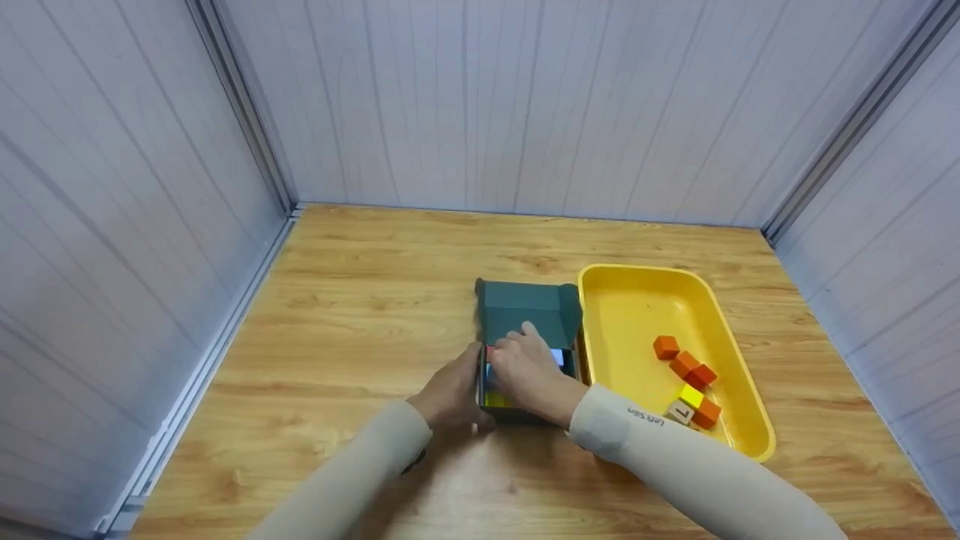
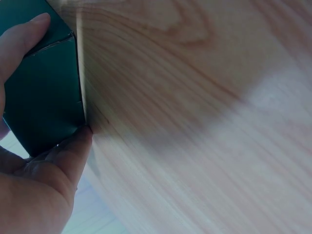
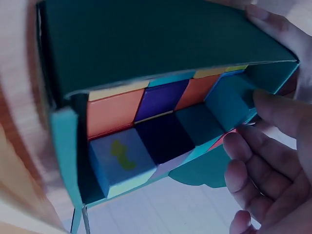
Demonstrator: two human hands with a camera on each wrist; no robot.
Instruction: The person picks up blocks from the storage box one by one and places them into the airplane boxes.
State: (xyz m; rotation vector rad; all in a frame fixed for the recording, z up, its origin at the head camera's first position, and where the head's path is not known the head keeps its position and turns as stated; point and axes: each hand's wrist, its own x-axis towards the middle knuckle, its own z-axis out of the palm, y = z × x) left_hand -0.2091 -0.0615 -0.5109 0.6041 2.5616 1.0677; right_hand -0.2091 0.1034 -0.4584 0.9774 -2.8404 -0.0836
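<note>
A dark green cardboard box (image 1: 529, 300) stands on the table with its lid flap folded back. My left hand (image 1: 450, 386) grips its left side; in the left wrist view the thumb lies on one green face (image 2: 44, 92) and the fingers curl at the edge. Reaching in from the right, my right hand (image 1: 529, 367) holds a tilted blue cube (image 3: 226, 105) at the end of the row, the contact partly hidden. Beside it sit a teal cube (image 3: 199, 126), a dark purple cube (image 3: 163, 139) and a pale cube with a yellow mark (image 3: 122, 158). More coloured cubes lie behind them.
Right of the box is a yellow tray (image 1: 622, 322), its left rim close against it. Several orange cubes (image 1: 665, 347) and a cube with a yellow top and a black mark (image 1: 680, 411) lie in it. Pale panel walls (image 1: 465, 105) enclose the wooden table (image 1: 360, 300).
</note>
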